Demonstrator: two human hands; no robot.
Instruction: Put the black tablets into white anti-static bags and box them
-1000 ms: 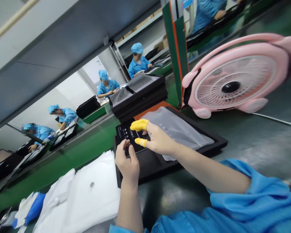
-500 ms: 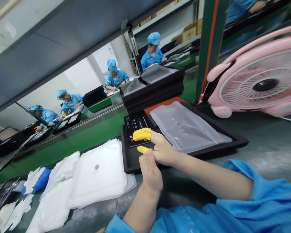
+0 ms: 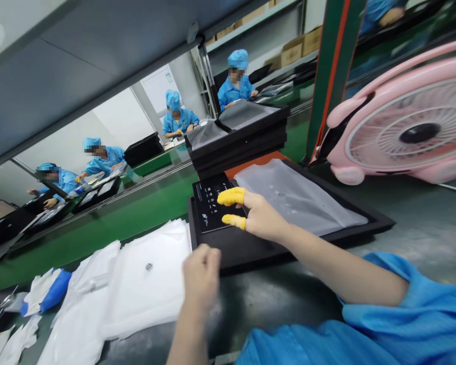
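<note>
Over the black tray (image 3: 251, 256), my right hand (image 3: 264, 215) is spread, thumb apart from the fingers, and holds nothing. Yellow finger cots cover its thumb and the fingers nearest it. Just beyond those fingertips lies a flat black device with white icons (image 3: 209, 203), partly hidden by them. Right of it in the tray is a frosted plastic bag (image 3: 300, 197) with something flat and dark showing through. My left hand (image 3: 202, 274) is bare and slightly blurred, its fingers curled, between the tray and a stack of white bags (image 3: 150, 279). I see nothing in it.
A pink fan (image 3: 410, 121) stands at the right. Stacked black trays (image 3: 239, 137) stand behind the near tray, close to a green post (image 3: 329, 81). Torn white and blue scraps (image 3: 47, 291) lie at far left. Several co-workers in blue sit across the green conveyor (image 3: 137, 208).
My left hand has let go of the yellow cot on my right thumb and moved left and down. My right hand has shifted slightly right, its thumb and fingers now apart.
</note>
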